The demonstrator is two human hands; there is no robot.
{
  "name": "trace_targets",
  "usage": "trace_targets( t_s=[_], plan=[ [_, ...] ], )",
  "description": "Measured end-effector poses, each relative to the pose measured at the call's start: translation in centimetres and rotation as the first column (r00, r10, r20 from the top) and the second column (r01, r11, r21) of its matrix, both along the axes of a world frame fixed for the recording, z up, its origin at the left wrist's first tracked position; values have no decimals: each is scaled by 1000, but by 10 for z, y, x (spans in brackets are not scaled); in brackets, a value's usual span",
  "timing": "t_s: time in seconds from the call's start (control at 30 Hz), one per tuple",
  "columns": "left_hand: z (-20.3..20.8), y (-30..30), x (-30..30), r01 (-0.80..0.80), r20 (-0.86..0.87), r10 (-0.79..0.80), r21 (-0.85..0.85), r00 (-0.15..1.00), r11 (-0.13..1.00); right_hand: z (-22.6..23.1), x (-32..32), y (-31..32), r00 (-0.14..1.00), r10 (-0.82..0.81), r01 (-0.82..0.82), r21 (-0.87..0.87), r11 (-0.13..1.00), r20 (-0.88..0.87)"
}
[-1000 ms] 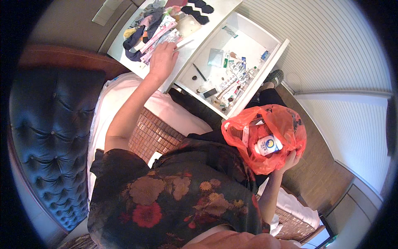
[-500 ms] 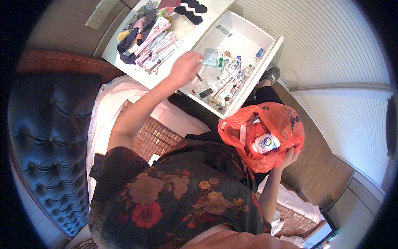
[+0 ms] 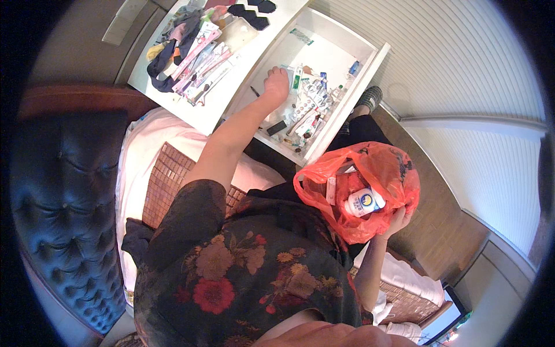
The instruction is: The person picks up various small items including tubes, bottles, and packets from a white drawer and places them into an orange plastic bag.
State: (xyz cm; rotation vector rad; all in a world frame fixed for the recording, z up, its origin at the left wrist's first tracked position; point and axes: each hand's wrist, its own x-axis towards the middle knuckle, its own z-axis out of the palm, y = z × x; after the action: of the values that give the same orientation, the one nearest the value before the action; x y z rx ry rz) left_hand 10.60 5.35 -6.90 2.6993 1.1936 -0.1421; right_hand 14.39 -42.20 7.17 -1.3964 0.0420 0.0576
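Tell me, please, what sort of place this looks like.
Probably a bedroom: a dark tufted headboard stands at the left, a brown tiled mat lies over pale pink bedding, and a white drawer is open nearby.

A: Bag (image 3: 384,166)?
B: Orange-red, black print. Bottle (image 3: 363,202) inside: white with blue and yellow.
A: Drawer (image 3: 324,46), surface (image 3: 211,110)?
B: Both white.
A: Shirt (image 3: 214,295)?
B: Black; flowers in red, tan, orange.
A: Mat (image 3: 166,179)?
B: Brown, small grid.
A: Headboard (image 3: 66,202)?
B: Dark blue.
A: Floor (image 3: 430,220)?
B: Brown.
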Motion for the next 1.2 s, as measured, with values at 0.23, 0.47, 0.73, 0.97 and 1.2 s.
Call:
trace_targets(
  t_s=[0.23, 0.47, 0.73, 0.97, 1.2],
  plan=[
    [26, -6, -3, -81, 106, 94, -122, 990, 989, -4, 1, -3, 1000, -15, 15, -7, 1000, -1],
    [20, -10, 18, -193, 28, 197, -89, 980, 977, -2, 1, 1, 999, -41, 42, 11, 999, -22],
    [-13, 5, -2, -162, 139, 250, -455, 958, 876, 0, 1, 1, 1000, -7, 9, 60, 998, -29],
    [0, 39, -28, -208, 392, 391, -433, 833, 877, -2, 0, 2, 1000, 5, -2, 99, 995, -30],
    [30, 13, 13, 174, 573, -15, -222, 819, 959, -3, 4, -1, 999, 35, -34, 58, 998, -17]
  ],
)
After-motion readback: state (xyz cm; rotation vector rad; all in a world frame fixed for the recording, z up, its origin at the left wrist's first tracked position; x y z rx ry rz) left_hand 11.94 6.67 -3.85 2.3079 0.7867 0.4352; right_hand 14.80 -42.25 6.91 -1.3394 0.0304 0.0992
